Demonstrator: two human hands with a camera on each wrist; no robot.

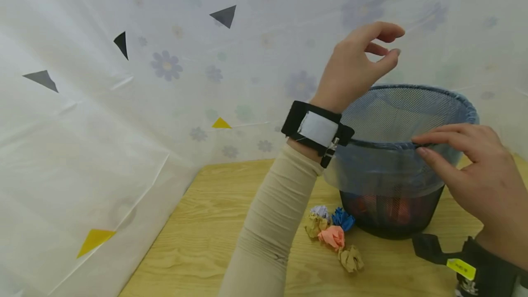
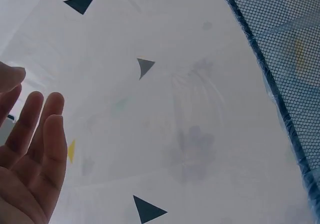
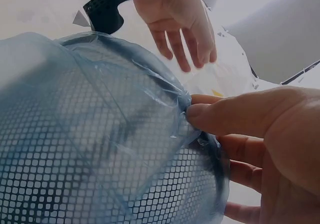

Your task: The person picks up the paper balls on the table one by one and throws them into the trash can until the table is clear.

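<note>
While right hand point(image 1: 482, 182) pinches liner (thin plastic) point(image 1: 371, 173), mesh bin point(image 1: 396, 150) upright, mouth upward, left hand point(image 1: 359, 65) raised, fingers relaxed.

No text you can read anywhere, yellow tag point(image 1: 461, 268) on your right wrist strap point(image 1: 474, 265) carries print too small to make out

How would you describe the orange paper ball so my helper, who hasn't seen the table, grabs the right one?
Find the black mesh bin on the wooden table. At its base, on the left, lies a cluster of crumpled paper balls. The orange paper ball sits mid-cluster, the only salmon-orange one among blue, pale and tan neighbours.
</note>
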